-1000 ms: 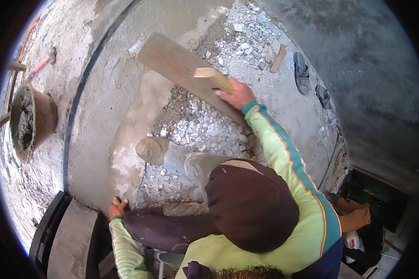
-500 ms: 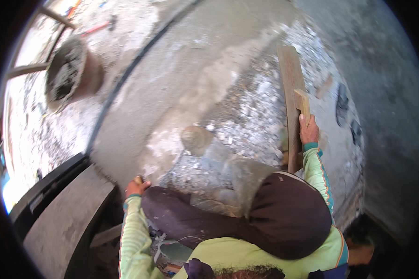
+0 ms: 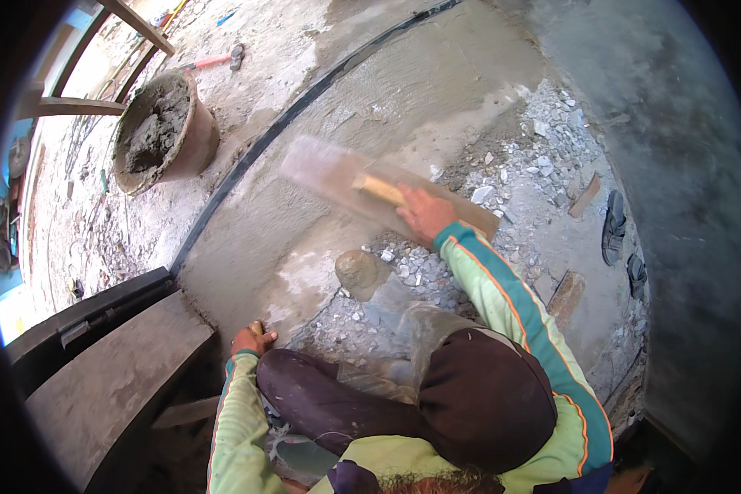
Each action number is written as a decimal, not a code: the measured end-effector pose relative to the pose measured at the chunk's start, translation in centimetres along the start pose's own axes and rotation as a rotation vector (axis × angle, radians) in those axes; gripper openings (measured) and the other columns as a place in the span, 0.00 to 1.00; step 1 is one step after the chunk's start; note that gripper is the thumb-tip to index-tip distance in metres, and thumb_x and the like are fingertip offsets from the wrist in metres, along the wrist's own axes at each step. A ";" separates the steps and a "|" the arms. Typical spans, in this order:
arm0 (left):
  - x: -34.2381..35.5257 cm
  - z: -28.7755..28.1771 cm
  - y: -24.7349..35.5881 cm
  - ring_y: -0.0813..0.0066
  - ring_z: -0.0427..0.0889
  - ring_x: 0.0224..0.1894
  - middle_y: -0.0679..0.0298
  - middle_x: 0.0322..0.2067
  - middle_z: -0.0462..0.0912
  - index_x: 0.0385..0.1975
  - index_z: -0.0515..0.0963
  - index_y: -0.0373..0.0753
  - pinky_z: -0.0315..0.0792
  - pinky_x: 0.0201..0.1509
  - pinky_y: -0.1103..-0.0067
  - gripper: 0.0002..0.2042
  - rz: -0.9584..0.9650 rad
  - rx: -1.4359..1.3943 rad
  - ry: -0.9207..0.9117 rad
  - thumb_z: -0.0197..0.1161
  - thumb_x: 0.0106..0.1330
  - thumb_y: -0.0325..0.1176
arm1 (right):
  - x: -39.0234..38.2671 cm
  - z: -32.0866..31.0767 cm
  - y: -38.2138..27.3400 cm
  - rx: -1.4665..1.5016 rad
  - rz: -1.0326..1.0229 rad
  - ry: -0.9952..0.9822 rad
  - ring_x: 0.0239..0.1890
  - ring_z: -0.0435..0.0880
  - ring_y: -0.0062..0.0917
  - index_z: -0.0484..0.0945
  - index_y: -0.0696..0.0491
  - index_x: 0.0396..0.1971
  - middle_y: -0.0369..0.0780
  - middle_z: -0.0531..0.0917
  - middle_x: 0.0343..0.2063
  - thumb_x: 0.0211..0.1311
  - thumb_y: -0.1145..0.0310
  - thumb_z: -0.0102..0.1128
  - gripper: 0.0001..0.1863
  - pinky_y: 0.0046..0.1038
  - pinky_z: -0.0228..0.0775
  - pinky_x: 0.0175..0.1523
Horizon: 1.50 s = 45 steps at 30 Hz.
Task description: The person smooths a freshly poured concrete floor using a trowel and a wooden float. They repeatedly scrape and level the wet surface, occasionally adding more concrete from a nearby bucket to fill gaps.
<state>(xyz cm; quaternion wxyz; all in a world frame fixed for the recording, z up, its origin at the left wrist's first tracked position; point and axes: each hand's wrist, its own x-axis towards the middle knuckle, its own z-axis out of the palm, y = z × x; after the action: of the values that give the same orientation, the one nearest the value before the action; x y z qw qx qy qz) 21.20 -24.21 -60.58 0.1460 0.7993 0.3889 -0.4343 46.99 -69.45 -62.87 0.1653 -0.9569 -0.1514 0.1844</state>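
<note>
My right hand [image 3: 428,216] is closed on the handle of a long wooden float [image 3: 325,169], smeared by motion at its far end. The board lies slantwise over the smooth wet mortar [image 3: 259,218], its near end reaching over the loose gravel [image 3: 543,156]. At the mortar's near edge, beside my bent knee [image 3: 305,387], my left hand [image 3: 249,340] is closed around a short wooden handle [image 3: 258,328]. What that handle belongs to is hidden. A rounded grey-brown lump [image 3: 361,274] sits between the hands on the gravel.
A bucket of mortar [image 3: 202,148] stands at the far left, beyond a black curved strip [image 3: 222,188]. Past it lies a red-handled hammer [image 3: 214,61]. Sandals [image 3: 613,228] and a wood piece [image 3: 566,296] lie at the right. A concrete ledge [image 3: 123,354] is near left.
My right hand has swung the float left and forward, from upright over the gravel at the right to slanted across the mortar. My left hand keeps its place by the knee. The view has shifted.
</note>
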 end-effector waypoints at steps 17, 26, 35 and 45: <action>-0.6 -0.7 1.3 0.43 0.82 0.56 0.43 0.50 0.85 0.50 0.83 0.31 0.74 0.61 0.60 0.38 -0.055 0.021 -0.001 0.80 0.47 0.59 | 0.0 -2.6 12.9 0.191 0.538 0.362 0.44 0.83 0.60 0.72 0.52 0.53 0.59 0.84 0.39 0.70 0.50 0.56 0.23 0.55 0.74 0.48; 0.7 0.8 -0.3 0.44 0.83 0.54 0.43 0.49 0.85 0.48 0.83 0.32 0.74 0.59 0.59 0.38 -0.042 0.053 0.069 0.80 0.46 0.59 | -2.2 -0.4 2.5 0.033 -0.035 0.068 0.42 0.84 0.51 0.73 0.47 0.59 0.50 0.84 0.44 0.68 0.50 0.59 0.25 0.50 0.77 0.48; 0.1 0.5 0.7 0.43 0.83 0.54 0.42 0.49 0.84 0.48 0.83 0.31 0.74 0.60 0.59 0.36 -0.010 0.002 0.085 0.82 0.45 0.55 | -2.0 -4.2 19.4 0.212 0.799 0.578 0.45 0.83 0.60 0.72 0.52 0.52 0.59 0.84 0.39 0.69 0.50 0.57 0.23 0.55 0.74 0.47; -1.6 -0.7 1.5 0.44 0.82 0.57 0.40 0.51 0.84 0.52 0.81 0.28 0.73 0.62 0.60 0.39 -0.057 -0.014 0.045 0.82 0.47 0.54 | 0.2 -3.3 12.7 0.085 0.493 0.384 0.46 0.82 0.61 0.69 0.54 0.55 0.60 0.84 0.41 0.69 0.51 0.58 0.26 0.55 0.74 0.51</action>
<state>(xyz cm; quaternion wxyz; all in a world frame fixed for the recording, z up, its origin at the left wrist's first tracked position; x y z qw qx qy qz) 22.20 -25.55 -59.08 0.1305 0.7965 0.4177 -0.4173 51.39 -81.68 -64.76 0.1812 -0.9743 0.1269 0.0412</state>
